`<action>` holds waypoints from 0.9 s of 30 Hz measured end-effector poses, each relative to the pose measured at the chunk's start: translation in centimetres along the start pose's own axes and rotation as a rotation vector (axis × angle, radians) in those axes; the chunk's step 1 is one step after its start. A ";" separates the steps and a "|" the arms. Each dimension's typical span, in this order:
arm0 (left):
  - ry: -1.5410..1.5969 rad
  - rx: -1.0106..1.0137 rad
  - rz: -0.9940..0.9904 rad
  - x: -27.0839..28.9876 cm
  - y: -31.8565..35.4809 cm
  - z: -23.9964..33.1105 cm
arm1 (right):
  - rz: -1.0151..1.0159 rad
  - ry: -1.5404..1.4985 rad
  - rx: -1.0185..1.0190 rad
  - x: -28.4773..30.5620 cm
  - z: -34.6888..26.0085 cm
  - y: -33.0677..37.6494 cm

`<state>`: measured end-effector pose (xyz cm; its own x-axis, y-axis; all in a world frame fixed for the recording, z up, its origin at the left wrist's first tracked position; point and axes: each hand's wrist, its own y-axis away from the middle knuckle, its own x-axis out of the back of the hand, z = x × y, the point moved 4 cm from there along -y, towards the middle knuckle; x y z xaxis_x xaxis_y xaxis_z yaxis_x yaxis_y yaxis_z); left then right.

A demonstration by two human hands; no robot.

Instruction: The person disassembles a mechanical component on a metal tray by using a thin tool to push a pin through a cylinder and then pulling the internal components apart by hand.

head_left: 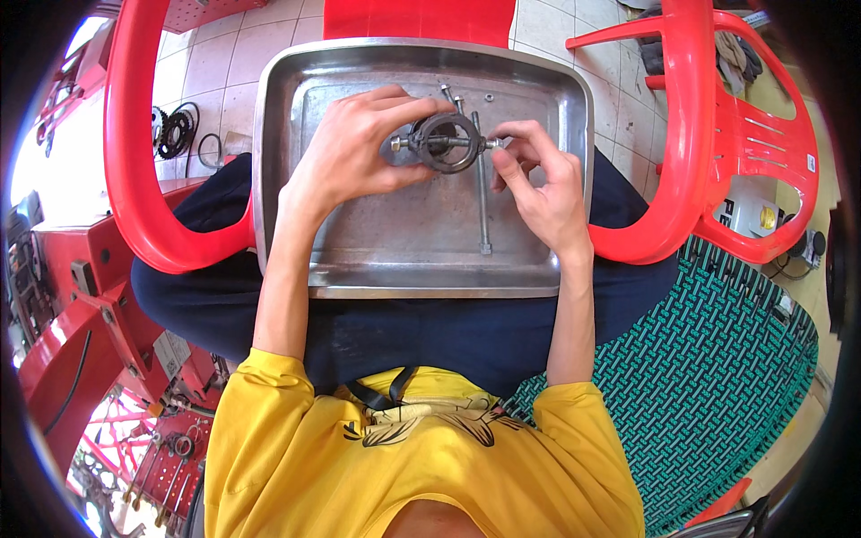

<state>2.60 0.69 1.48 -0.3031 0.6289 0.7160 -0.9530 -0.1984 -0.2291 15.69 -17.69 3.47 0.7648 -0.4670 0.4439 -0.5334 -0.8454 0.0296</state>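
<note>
A steel tray rests on my lap. Above it my left hand grips a dark round metal ring part with a bolt pushed through its middle. My right hand pinches the bolt's right end with thumb and fingertips. A long thin rod lies lengthwise in the tray under the hands. Two short bolts and a small nut lie near the tray's far edge.
I sit in a red plastic chair; a second red chair stands at the right. A green woven mat covers the floor at the right. Sprockets and rings lie on the tiles at the left. Red machine frames stand at lower left.
</note>
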 end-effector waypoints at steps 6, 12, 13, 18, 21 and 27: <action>0.001 0.012 -0.010 -0.1 0.0 0.0 | -0.051 0.018 0.011 0.0 -0.2 0.0; 0.015 0.011 -0.019 0.1 -0.1 0.2 | -0.158 -0.044 0.005 -0.1 -0.6 0.2; 0.018 0.010 -0.019 0.1 -0.1 0.2 | -0.172 -0.040 0.008 -0.1 -0.6 0.2; 0.020 0.009 -0.016 -0.1 0.0 0.1 | -0.137 -0.038 0.019 -0.4 -0.4 0.2; 0.009 0.008 -0.017 0.0 0.0 0.1 | -0.059 -0.008 0.009 -0.4 0.7 0.2; 0.002 0.007 0.002 0.0 0.0 0.2 | -0.011 0.205 -0.073 -0.2 2.1 -0.4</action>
<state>2.63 0.61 1.62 -0.3050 0.6301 0.7141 -0.9523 -0.2047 -0.2262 16.48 -17.84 1.50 0.6850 -0.3888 0.6162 -0.5556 -0.8258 0.0966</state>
